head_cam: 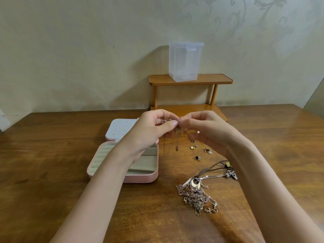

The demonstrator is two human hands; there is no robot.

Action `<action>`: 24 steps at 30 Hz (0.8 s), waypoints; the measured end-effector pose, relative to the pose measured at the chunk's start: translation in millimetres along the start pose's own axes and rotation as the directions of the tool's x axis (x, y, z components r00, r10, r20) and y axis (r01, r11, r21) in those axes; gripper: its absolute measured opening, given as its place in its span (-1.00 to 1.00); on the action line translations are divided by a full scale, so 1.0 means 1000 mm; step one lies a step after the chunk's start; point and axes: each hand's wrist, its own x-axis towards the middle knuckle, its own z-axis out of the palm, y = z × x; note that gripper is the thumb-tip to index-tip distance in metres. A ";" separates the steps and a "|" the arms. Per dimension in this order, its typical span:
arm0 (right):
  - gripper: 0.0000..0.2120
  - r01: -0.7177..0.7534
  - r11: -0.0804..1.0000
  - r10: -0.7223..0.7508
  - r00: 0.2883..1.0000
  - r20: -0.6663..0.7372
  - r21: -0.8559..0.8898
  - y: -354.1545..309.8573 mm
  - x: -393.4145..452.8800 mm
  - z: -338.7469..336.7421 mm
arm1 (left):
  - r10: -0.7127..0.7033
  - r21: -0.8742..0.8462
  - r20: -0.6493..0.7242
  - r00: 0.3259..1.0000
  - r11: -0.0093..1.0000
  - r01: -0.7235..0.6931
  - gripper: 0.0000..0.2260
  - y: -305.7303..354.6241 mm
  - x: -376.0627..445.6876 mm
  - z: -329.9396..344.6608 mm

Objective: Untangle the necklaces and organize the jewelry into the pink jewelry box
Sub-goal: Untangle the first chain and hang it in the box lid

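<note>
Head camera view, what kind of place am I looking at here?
Probably a room at home, at a wooden table against a patterned wallpapered wall. A small wooden shelf holds a clear plastic container, and an open pink jewelry box lies beside tangled necklaces.

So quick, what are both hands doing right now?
Left hand: pinching the thin chain.
Right hand: pinching the same chain.

open pink jewelry box (140,178) left on brown wooden table (52,155) | tangled heap of metal necklaces (196,193) right of it | small earrings (197,151) behind heap | two-tier wooden shelf (191,79) at back | clear plastic container (185,62) on top tier
</note>
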 end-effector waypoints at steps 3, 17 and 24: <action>-0.86 -0.016 1.000 0.016 1.000 0.005 0.022 0.002 0.003 0.001 | -0.009 0.027 0.047 0.999 1.000 0.007 -0.91 0.004 -0.002 0.003; -0.80 0.045 0.980 -0.066 0.992 -0.107 -0.192 -0.005 -0.001 -0.001 | -0.159 -0.109 -0.086 0.984 0.983 0.149 -0.86 -0.003 0.000 0.002; -0.81 0.013 0.907 0.052 0.989 0.142 -0.421 -0.008 -0.005 -0.001 | -0.118 -0.081 -0.069 0.991 0.990 0.112 -0.94 -0.004 0.000 0.007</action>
